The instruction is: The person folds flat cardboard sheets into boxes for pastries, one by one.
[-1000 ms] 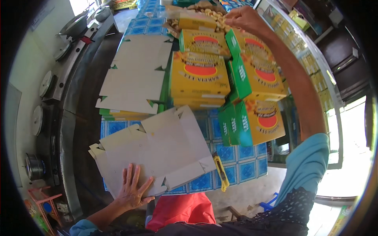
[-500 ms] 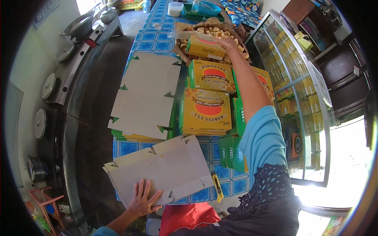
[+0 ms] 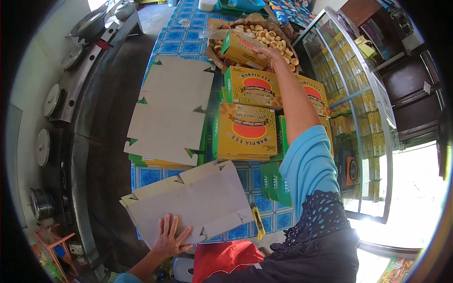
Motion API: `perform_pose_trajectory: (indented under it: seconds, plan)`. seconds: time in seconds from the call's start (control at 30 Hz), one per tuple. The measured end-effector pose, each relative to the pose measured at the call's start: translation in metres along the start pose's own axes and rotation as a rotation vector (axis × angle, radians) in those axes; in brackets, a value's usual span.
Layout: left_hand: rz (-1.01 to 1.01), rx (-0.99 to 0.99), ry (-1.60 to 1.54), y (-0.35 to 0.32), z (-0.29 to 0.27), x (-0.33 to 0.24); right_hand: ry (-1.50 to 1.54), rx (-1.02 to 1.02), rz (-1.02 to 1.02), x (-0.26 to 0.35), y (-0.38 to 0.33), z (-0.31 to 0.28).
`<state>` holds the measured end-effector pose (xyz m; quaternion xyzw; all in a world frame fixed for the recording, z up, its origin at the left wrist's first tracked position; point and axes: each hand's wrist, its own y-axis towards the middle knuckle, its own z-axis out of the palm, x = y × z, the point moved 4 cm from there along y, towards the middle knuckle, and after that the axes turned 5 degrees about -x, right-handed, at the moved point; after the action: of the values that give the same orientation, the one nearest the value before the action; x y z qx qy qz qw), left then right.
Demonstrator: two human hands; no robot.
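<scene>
My right hand (image 3: 270, 55) reaches to the far end of the table, with its fingers around the right end of a yellow and green box (image 3: 243, 51). That box is tilted and rests over small round pastries (image 3: 283, 46) heaped in a paper-lined container. Near the front edge, my left hand (image 3: 171, 238) lies spread and flat on an unfolded cardboard box blank (image 3: 207, 195), grey side up. More grey box blanks (image 3: 165, 127) are piled beyond it. Stacked yellow boxes (image 3: 247, 134) stand to their right, partly behind my right arm.
A yellow box cutter (image 3: 258, 222) lies at the table's front edge, by the blank. Green boxes (image 3: 271, 181) sit beside my right sleeve. A glass display case (image 3: 351, 104) borders the table on the right; a counter with pans (image 3: 89, 30) runs along the left.
The box in my right hand has tilted, its left end rising so that its green side shows. My left hand keeps its place on the blank. The view has shifted slightly.
</scene>
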<state>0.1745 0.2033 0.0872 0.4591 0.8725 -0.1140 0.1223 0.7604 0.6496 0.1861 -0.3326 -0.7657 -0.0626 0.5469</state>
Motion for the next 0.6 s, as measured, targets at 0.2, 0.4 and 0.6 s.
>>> perform_pose_trajectory:
  seconds: [0.2,0.4,0.6]
  plan:
    - [0.021,-0.007,-0.001,0.002,-0.002,0.000,0.051,0.016,-0.005,-0.003,0.001,-0.005]
    - [0.021,-0.015,-0.006,0.002,-0.003,0.000,0.077,-0.138,0.155,0.005,-0.003,-0.006]
    - [0.027,-0.010,-0.004,0.002,0.003,0.001,0.115,-0.164,0.092,0.043,-0.022,-0.028]
